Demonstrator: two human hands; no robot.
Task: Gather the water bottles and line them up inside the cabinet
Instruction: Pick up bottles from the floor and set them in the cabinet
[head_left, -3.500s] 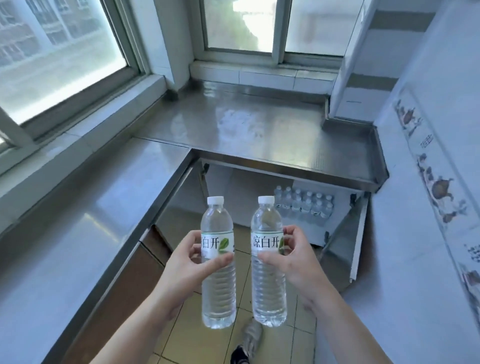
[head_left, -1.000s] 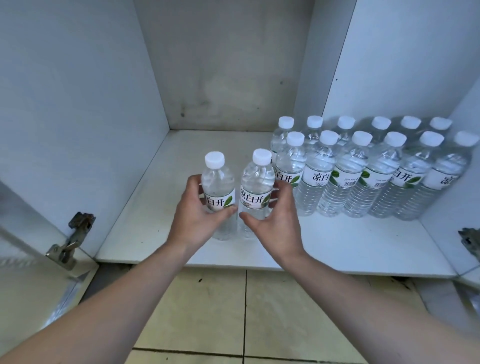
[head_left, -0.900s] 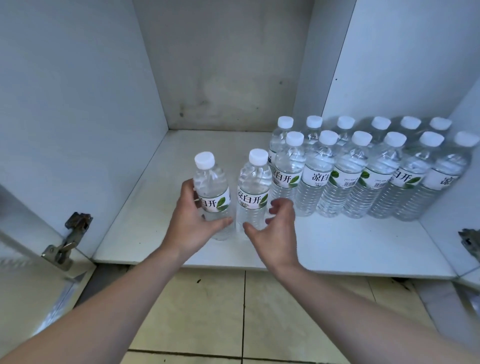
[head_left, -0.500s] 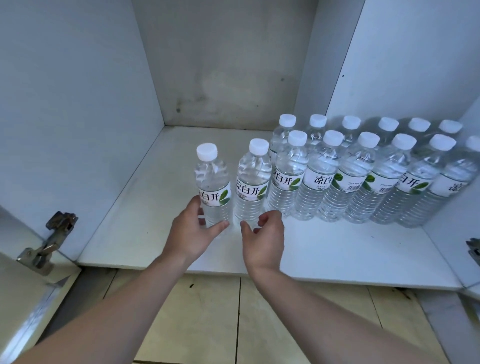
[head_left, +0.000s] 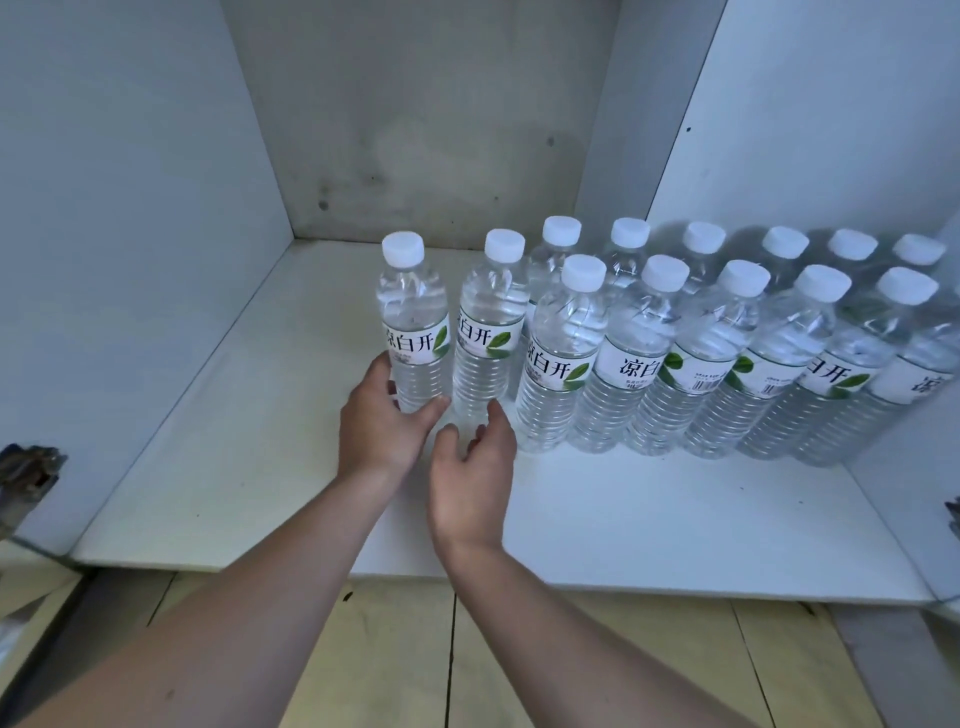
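Left hand (head_left: 382, 426) grips leftmost bottle (head_left: 414, 332) at its 12 o'clock; right hand (head_left: 470, 483) loose, second bottle (head_left: 485, 338) at 12.

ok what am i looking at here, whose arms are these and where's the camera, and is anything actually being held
There is no machine here. A person wears a wide-angle camera on the head, looking forward and down, so the two bare arms reaching in from below are their own.

They face an open white cabinet. On its shelf floor, two rows of water bottles stand upright with white caps, filling the right side.

Two more bottles stand just left of those rows. The left hand curls round the lower part of the leftmost bottle. The right hand sits just in front of the base of the second bottle, fingers loosely curled and holding nothing.

Below the shelf edge is tiled floor.
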